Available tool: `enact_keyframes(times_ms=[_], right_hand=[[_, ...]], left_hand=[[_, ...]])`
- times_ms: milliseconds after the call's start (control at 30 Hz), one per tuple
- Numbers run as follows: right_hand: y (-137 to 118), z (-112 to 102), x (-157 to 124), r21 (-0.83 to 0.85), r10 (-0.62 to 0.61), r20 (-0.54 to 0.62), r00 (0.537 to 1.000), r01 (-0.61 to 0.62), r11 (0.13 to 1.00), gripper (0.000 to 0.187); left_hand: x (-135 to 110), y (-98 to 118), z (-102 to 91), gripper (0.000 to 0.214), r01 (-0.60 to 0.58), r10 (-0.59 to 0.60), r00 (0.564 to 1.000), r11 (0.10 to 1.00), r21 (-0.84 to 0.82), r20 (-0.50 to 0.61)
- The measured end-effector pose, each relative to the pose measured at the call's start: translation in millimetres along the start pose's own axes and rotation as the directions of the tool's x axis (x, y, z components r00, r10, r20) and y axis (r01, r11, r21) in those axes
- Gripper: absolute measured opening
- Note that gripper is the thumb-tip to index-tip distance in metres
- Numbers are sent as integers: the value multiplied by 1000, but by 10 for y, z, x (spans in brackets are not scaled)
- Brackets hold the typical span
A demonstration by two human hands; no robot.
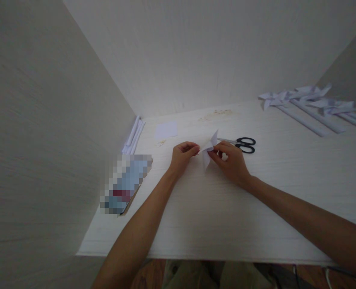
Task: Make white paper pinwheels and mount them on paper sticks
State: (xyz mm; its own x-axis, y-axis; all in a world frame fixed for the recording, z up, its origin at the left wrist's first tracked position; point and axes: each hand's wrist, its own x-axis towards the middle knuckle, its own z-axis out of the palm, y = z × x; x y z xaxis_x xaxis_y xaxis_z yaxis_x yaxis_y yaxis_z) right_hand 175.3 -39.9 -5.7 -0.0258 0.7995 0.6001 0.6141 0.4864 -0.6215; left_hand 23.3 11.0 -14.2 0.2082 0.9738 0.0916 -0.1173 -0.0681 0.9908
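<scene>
A white paper pinwheel (208,147) is held up between my two hands over the middle of the table. My left hand (183,157) pinches its left tip between thumb and fingers. On the other side, my right hand (229,162) grips the paper near its centre. One blade points up and another hangs down; the fingers cover part of the folds. Just behind my right hand lie scissors (245,141) with black handles, their blades partly hidden by the paper and the hand.
Several paper pinwheels on rolled paper sticks (304,116) lie at the back right. A square paper sheet (166,130) rests at the back left. Rolled paper tubes (133,135) and a blurred-out flat object (129,184) lie along the left wall (75,120) on the white table (196,224).
</scene>
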Motion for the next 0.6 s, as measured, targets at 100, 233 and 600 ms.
enact_keyframes(times_ms=[100,233,600], right_hand=[[5,7,-7,2,5,-27,1000,-5,1000,8],[4,9,-10,-4,15,-56,998,-15,1000,8],[77,-10,22,140,166,-136,977,-147,979,10]], left_hand=[[-7,13,6,13,6,-6,1000,1000,12,-2],[-18,48,15,13,14,-14,1000,1000,13,-13],[39,173,-46,25,-47,58,994,991,122,-90]])
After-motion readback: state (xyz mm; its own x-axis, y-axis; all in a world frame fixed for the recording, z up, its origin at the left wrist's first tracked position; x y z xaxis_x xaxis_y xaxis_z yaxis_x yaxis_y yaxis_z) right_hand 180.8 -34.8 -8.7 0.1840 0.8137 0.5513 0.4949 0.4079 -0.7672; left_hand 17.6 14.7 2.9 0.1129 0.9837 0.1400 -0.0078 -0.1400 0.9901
